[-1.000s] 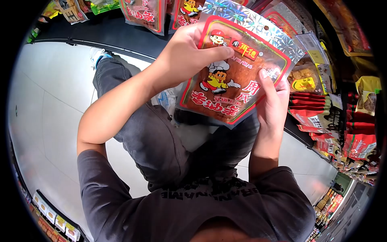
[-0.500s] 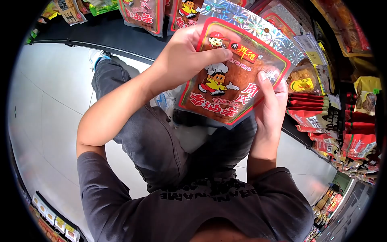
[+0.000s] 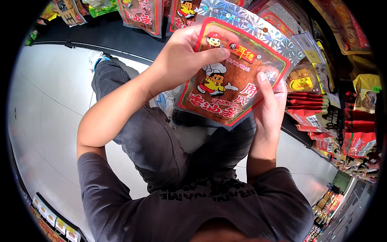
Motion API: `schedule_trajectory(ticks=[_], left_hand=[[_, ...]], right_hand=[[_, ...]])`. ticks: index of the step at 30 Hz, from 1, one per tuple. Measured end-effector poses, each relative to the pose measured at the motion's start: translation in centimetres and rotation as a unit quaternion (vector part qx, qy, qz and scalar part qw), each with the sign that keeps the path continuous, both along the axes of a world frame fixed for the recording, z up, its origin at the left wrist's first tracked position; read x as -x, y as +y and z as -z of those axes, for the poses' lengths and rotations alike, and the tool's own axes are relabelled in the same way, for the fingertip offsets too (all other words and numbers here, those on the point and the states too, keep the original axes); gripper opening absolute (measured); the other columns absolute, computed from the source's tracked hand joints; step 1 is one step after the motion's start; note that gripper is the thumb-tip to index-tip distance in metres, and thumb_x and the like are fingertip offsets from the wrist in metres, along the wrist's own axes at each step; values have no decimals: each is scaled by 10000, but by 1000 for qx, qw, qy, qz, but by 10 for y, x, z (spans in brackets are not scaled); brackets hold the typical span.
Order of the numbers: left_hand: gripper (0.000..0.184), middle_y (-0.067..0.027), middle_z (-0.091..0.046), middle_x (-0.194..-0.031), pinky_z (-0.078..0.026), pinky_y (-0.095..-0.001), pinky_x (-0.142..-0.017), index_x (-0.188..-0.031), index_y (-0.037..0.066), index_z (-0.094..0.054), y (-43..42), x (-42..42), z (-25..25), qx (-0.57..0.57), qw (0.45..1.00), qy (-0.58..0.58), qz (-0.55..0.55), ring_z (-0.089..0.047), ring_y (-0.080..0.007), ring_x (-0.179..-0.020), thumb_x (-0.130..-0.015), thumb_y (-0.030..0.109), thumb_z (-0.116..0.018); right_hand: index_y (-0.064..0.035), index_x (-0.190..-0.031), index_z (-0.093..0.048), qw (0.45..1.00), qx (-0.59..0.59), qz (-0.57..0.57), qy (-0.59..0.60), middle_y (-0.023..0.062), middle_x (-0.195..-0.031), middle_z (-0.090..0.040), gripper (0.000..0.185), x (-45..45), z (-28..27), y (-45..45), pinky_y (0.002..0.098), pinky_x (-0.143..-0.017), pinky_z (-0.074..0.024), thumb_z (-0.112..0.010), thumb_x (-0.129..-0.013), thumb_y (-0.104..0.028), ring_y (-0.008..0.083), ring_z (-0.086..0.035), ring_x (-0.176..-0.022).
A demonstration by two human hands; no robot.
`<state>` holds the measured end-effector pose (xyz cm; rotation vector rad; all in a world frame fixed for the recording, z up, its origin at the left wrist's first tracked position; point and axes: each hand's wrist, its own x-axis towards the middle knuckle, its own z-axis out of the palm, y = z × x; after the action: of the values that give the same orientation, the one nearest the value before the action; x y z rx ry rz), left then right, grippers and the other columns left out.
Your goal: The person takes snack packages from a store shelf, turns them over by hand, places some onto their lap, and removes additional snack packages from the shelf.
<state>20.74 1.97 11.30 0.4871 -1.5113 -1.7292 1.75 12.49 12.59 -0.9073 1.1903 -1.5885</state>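
Note:
A flat snack packet (image 3: 238, 76) with a clear front, red border, cartoon figures and a silver patterned top strip is held up in front of me, slightly tilted. My left hand (image 3: 193, 54) grips its upper left side, thumb across the front and fingers hidden behind. On the lower right edge, my right hand (image 3: 271, 99) pinches the packet with its thumb on the front. Brown food shows through the plastic. Similar packets (image 3: 141, 16) hang at the shelf just beyond my left hand.
A dark shelf edge (image 3: 92, 46) runs across the back. To the right are red snack bags (image 3: 308, 117), a yellow-labelled bag (image 3: 301, 80), a gold bag (image 3: 366, 94) and price tags (image 3: 310, 46). My bent legs (image 3: 149, 137) are over the pale tiled floor (image 3: 52, 109).
Almost nothing differs. Both hands keep their hold, and the packet has shifted very slightly in view.

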Motion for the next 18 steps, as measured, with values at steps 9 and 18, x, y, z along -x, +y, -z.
schedule_trajectory(ticks=[9,18], left_hand=[[284,-78,-657,-1095,-494,-274,-898,-1176,1,-591,0,1,-2,-1,1000,10,-5,-619,-122,-996,-896,46,-613],[299,-81,-650,-1066,-483,-284,-879,-1166,-2,-560,-6,-2,-1,-116,987,99,-50,-616,-132,-975,-880,76,-603]], right_hand=[[16,-1071,-602,1000,-11,2,-3,70,-1003,-648,209,-1,2,-1,266,-811,-496,-623,-907,-113,119,-618,-900],[11,-1173,-595,982,-53,-162,78,34,-1042,-657,287,10,22,11,262,-842,-463,-587,-945,-163,82,-584,-936]])
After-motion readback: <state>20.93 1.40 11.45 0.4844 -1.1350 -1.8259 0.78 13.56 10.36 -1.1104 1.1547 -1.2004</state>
